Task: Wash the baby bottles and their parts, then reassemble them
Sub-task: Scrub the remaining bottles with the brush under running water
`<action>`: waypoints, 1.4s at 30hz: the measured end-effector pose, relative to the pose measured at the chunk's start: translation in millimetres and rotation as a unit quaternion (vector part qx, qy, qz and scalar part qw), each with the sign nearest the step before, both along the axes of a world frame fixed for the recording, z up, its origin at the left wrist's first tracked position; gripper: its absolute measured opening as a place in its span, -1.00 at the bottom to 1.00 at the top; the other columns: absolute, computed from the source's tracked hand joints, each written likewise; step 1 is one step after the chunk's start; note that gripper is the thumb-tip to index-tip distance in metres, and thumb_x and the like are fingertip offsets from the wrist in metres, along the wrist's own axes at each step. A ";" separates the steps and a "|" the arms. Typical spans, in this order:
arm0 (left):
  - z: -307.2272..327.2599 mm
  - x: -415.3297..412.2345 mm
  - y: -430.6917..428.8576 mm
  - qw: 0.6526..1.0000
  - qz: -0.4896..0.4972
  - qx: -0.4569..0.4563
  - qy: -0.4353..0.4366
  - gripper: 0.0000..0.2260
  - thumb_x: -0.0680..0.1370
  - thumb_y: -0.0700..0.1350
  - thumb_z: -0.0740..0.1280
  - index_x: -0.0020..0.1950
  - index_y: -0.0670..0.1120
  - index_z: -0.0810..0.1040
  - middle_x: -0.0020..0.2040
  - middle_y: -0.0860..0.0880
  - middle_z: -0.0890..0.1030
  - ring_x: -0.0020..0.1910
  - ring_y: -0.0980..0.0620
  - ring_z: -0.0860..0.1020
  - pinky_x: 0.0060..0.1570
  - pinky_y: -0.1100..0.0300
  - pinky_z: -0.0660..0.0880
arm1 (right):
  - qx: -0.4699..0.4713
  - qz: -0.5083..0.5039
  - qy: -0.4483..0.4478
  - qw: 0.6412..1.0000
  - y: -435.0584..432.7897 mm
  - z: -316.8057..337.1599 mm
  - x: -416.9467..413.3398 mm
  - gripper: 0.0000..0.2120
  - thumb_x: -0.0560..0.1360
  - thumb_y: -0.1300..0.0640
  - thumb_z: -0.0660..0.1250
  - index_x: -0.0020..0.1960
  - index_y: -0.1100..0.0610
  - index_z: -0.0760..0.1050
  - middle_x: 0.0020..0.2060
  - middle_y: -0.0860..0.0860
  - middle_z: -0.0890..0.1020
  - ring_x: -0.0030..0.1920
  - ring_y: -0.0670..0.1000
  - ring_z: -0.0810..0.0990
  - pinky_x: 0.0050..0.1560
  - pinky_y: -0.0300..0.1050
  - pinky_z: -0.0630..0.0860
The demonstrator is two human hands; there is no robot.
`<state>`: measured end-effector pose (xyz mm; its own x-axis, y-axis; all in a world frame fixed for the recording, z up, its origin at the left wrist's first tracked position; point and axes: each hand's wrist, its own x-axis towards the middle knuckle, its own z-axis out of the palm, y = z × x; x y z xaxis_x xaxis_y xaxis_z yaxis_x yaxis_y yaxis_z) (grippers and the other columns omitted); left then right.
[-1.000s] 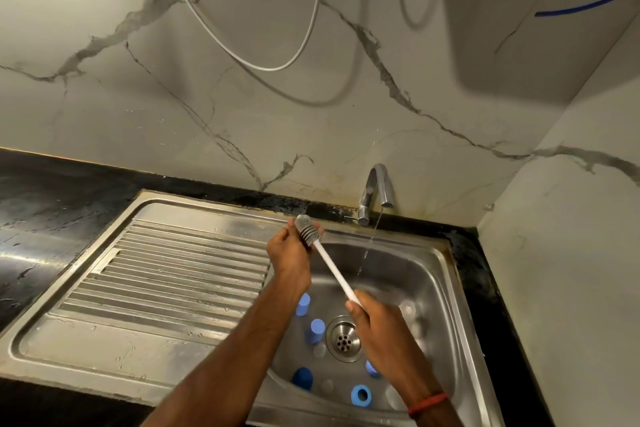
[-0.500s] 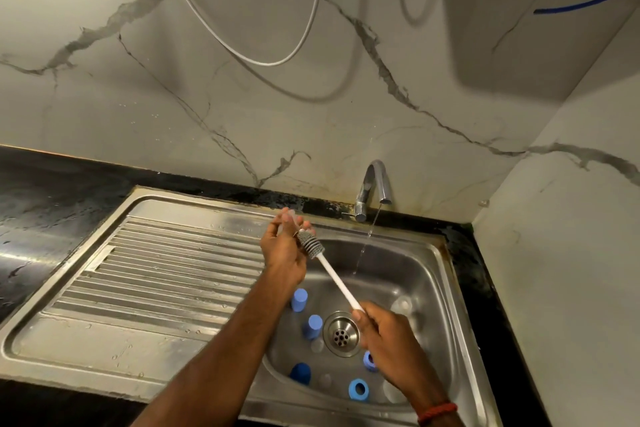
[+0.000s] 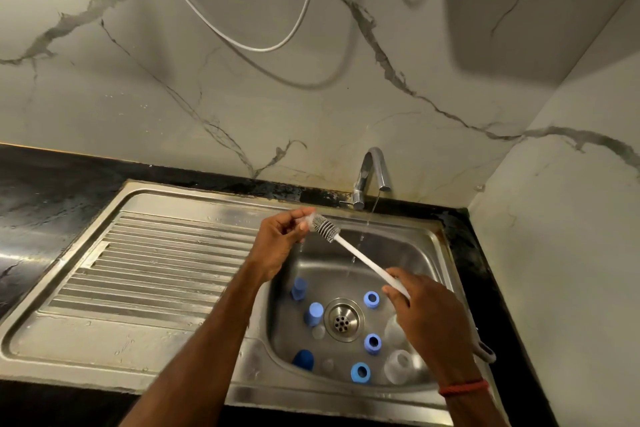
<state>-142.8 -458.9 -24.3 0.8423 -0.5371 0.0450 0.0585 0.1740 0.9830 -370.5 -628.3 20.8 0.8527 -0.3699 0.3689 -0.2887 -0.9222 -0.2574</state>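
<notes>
Sliding out since a moment ago, the bottle brush [image 3: 360, 255] now has its bristle head clear of the left grip [image 3: 277, 243], which pinches what may be a clear teat [image 3: 305, 218] at the bristle tip. The right grip [image 3: 426, 315] is curled round the white handle. Below both grips, blue caps [image 3: 314, 314] and blue rings [image 3: 373, 343] lie in the sink [image 3: 426, 239] around the drain [image 3: 341, 321]

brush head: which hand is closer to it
Left. The left hand pinches the tip of the brush head; the right hand grips the far end of the white handle, away from the head.
</notes>
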 end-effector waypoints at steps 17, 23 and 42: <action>-0.3 -3.6 -9.8 0.992 0.034 -0.070 0.103 -0.85 0.61 -0.22 0.28 0.00 -0.18 0.65 -0.08 -0.09 0.69 -0.01 -0.05 0.61 0.13 0.05 0.58 | 0.415 -0.026 0.107 0.903 34.9 -1.0 24.8 -0.70 0.65 -0.01 0.20 -0.08 0.12 0.61 -0.49 -0.01 0.57 -0.48 -0.02 0.50 -0.43 -0.10 0.49; -3.8 -4.1 -10.7 0.975 0.099 -0.098 0.173 -0.84 0.63 -0.28 0.26 -0.03 -0.23 0.63 -0.09 -0.09 0.70 -0.02 -0.05 0.65 0.09 0.02 0.63 | 0.064 -0.027 0.050 0.996 42.2 -13.5 27.7 -0.85 0.59 0.00 0.31 -0.05 0.03 0.61 -0.41 -0.05 0.55 -0.41 -0.10 0.49 -0.37 -0.17 0.43; -21.1 -0.6 -62.1 0.930 0.235 -0.111 0.262 -0.86 0.62 -0.25 0.33 0.10 -0.24 0.65 -0.08 -0.07 0.72 -0.07 0.05 0.68 0.01 0.19 0.64 | 0.037 -0.001 0.135 0.990 -5.9 -15.2 20.1 -0.77 0.62 -0.04 0.24 0.03 0.07 0.58 -0.37 0.00 0.59 -0.42 -0.08 0.49 -0.42 -0.24 0.35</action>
<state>-143.4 -521.0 -45.4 0.9194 -0.1304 -0.3711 0.3846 0.4964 0.7783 -350.4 -634.2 5.6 0.9159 -0.3886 0.1002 -0.3573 -0.9033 -0.2373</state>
